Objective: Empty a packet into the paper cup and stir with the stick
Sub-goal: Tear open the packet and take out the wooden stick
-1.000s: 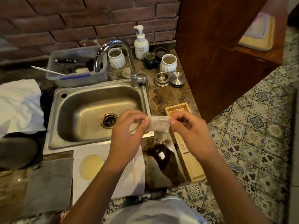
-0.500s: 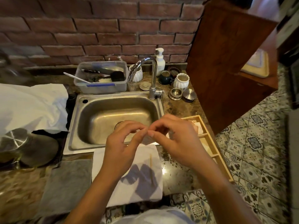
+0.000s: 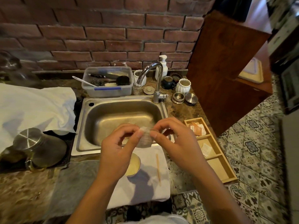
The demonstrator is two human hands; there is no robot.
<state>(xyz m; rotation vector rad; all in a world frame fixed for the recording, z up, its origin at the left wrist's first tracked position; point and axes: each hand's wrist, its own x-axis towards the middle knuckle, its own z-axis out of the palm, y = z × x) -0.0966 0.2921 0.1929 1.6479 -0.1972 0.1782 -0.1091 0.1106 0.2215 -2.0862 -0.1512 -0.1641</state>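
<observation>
1. The left hand (image 3: 119, 147) and right hand (image 3: 175, 143) are raised close together over the front rim of the sink (image 3: 119, 101), each pinching a top corner of the packet (image 3: 145, 137) between thumb and forefinger.
2. The packet hangs between the fingertips, pale and blurred; whether it is torn open cannot be told.
3. The cup (image 3: 133, 165) stands below on a white napkin (image 3: 150, 189), partly hidden by the left hand, with pale liquid inside.
4. The stick (image 3: 158, 168) lies flat on the napkin, just right of the cup and apart from it.
5. A wooden tray (image 3: 215, 159) with more packets sits at the counter's right edge.
</observation>
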